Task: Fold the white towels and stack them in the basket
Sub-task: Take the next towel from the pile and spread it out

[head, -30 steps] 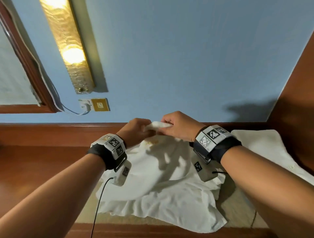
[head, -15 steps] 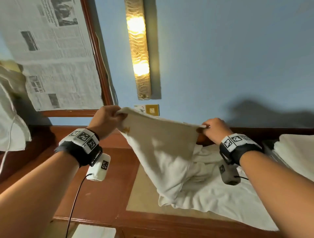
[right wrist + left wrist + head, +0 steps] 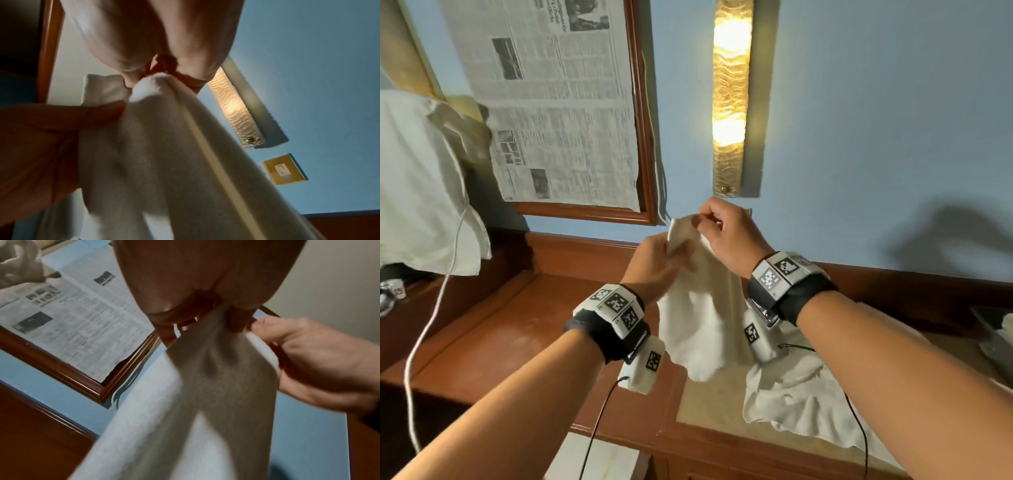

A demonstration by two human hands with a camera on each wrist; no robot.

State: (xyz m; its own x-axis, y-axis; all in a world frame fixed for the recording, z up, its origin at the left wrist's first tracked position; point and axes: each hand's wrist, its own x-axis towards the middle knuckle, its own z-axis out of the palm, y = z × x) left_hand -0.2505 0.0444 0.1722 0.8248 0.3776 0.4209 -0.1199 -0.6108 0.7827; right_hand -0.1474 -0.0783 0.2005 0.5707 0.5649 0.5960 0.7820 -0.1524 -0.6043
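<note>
Here both hands, left hand (image 3: 654,263) and right hand (image 3: 726,236), are pinching the towel (image 3: 698,318) at its top corners, fingers clamped together, its length hanging straight down above the desk (image 3: 517,342).

We see 1 white towel (image 3: 698,318) hanging doubled from its pinched top corners, another white towel (image 3: 801,407) crumpled on the tabletop (image 3: 493,342).

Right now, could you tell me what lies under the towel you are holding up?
The held towel hangs from the left hand and right hand above the wooden counter; a crumpled towel lies right of its hanging end. The counter directly behind the cloth is hidden.
</note>
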